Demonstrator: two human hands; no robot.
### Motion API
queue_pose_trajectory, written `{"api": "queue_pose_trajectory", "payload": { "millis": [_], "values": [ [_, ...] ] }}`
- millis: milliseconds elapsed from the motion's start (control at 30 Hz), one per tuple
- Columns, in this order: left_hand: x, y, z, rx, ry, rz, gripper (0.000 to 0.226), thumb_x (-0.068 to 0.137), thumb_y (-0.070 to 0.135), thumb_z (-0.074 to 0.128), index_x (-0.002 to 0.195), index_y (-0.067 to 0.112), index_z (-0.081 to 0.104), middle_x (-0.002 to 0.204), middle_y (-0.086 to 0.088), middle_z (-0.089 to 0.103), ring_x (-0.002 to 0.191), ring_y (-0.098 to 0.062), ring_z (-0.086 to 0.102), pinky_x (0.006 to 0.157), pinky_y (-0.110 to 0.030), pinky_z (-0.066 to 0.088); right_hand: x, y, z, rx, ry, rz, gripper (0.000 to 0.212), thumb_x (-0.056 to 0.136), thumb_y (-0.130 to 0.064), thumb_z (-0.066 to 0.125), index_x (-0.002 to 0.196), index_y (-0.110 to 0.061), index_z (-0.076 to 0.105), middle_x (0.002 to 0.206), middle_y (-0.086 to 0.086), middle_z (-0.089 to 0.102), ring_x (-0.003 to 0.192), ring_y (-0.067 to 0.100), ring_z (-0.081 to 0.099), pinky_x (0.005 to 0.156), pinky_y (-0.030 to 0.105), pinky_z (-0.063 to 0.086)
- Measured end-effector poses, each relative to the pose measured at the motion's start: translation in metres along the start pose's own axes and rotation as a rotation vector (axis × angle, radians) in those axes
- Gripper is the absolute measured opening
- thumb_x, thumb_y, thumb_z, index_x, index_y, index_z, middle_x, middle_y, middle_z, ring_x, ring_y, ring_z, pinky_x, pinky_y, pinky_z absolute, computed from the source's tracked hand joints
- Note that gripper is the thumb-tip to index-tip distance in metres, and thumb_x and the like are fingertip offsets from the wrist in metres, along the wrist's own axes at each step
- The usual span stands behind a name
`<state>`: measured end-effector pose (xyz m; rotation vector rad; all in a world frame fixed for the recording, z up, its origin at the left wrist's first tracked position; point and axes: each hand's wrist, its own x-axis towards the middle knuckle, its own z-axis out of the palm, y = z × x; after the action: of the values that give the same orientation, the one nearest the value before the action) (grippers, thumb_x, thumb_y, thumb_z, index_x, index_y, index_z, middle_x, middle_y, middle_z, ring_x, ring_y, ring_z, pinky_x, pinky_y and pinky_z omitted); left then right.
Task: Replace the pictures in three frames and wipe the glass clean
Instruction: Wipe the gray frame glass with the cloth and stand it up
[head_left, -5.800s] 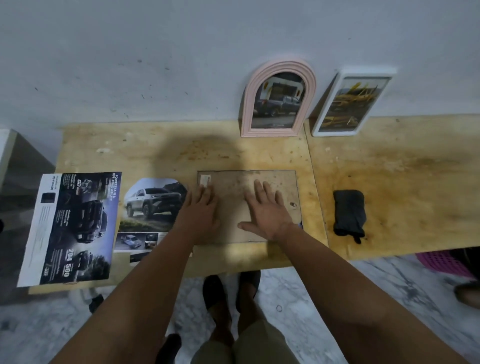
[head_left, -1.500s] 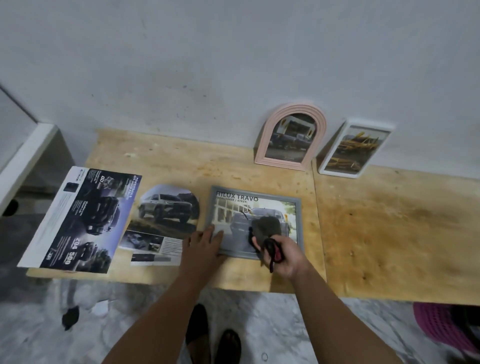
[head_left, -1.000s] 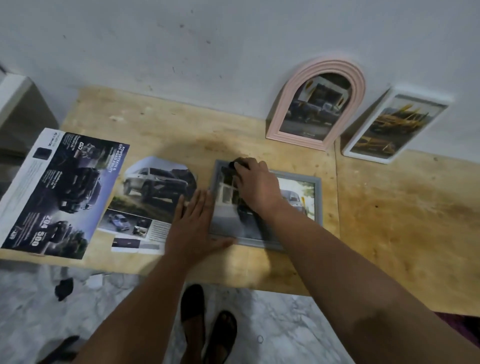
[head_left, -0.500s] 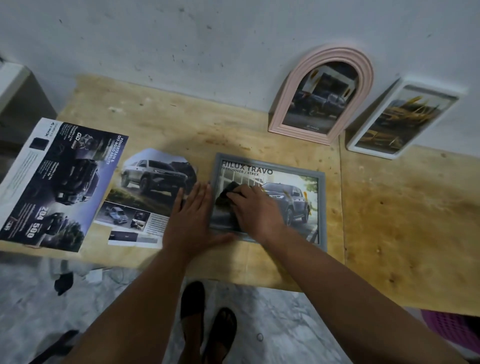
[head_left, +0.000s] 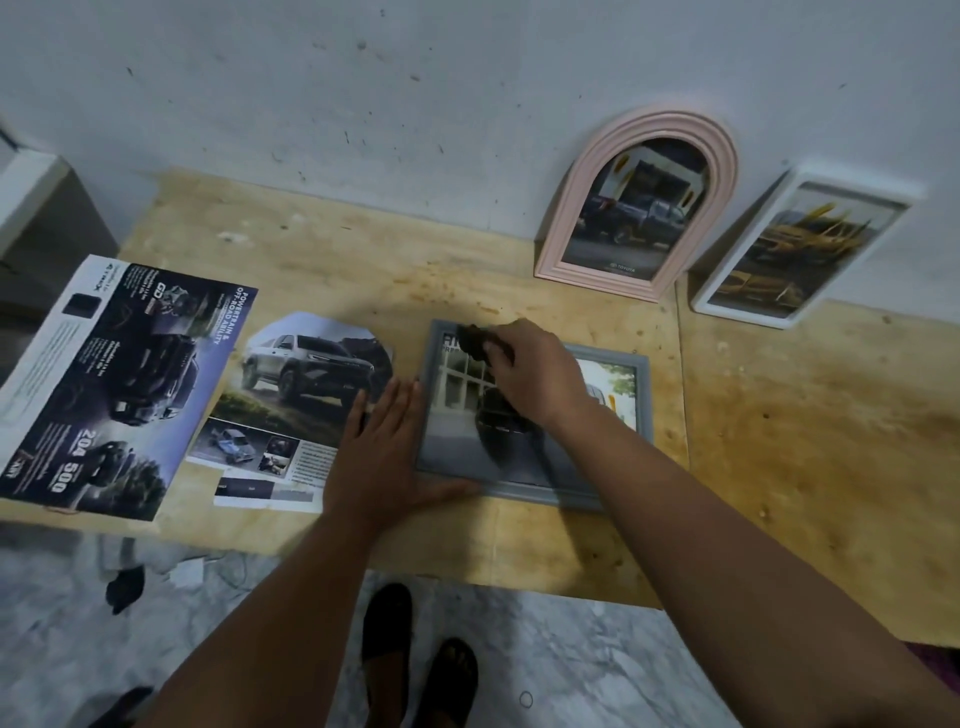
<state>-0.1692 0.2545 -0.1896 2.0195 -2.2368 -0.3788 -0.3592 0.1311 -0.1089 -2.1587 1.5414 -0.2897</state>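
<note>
Right hand (head_left: 530, 371) closed around a dark cloth (head_left: 471, 340), you press it to the upper left corner of the grey frame (head_left: 643, 415) lying face up at centre of the bench (head_left: 779, 441), its new truck picture already behind the glass. Your left hand (head_left: 387, 457) lies flat and open, fingers spread, over the frame's lower left corner, thumb along its bottom edge, pinning it against the push of the wipe. Against the wall in the upper right of the picture lean the pink arched frame (head_left: 566, 218) and, just beside it, the white frame (head_left: 722, 301), each showing a vehicle picture and both apart from your hands. By the look of it, those two are finished and set aside, and the grey one is the third and last, which would put you on the closing step; whether their glass is truly clean cannot be told from here. What remains, on that reading, is the rest of the pane: the cloth is at one corner only, and your forearm covers much of the glass, so any smears there are hidden. Left of the frame, a cut-out truck picture (head_left: 306, 374) and a dark brochure (head_left: 119, 384) lie flat, the brochure overhanging the bench edge at far left.
</note>
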Motion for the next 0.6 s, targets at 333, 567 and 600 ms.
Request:
{"api": "queue_pose_trajectory", "payload": {
  "millis": [333, 567, 600],
  "values": [
    [-0.002, 0.0, 0.002, -0.002, 0.031, 0.005, 0.135, 0.069, 0.102, 0.037, 0.16, 0.004, 0.023, 0.168, -0.009, 0.023, 0.158, -0.02, 0.012, 0.127, -0.054, 0.01, -0.04, -0.016, 0.056, -0.174, 0.034, -0.128, 0.025, 0.098, -0.03, 0.053, 0.111, -0.02, 0.072, 0.108, 0.001, 0.061, 0.084, 0.025, 0.066, 0.061, 0.032, 0.047],
    [-0.002, 0.0, 0.0, -0.023, 0.03, 0.011, 0.134, 0.07, 0.102, 0.037, 0.161, 0.005, 0.021, 0.169, -0.009, 0.022, 0.158, -0.02, 0.01, 0.127, -0.054, 0.009, -0.038, -0.015, 0.021, 0.122, -0.418, 0.069, 0.02, 0.1, -0.023, 0.055, 0.09, -0.012, 0.069, 0.092, 0.007, 0.062, 0.091, 0.025, 0.062, 0.069, 0.027, 0.045],
    [-0.002, 0.0, 0.0, -0.024, 0.024, 0.011, 0.134, 0.07, 0.102, 0.036, 0.161, 0.005, 0.02, 0.169, -0.009, 0.021, 0.158, -0.02, 0.01, 0.127, -0.054, 0.009, -0.031, -0.015, 0.012, 0.181, -0.466, 0.121, 0.021, 0.099, -0.021, 0.057, 0.086, -0.009, 0.068, 0.087, 0.009, 0.064, 0.085, 0.023, 0.062, 0.066, 0.026, 0.043]
  ]
}}
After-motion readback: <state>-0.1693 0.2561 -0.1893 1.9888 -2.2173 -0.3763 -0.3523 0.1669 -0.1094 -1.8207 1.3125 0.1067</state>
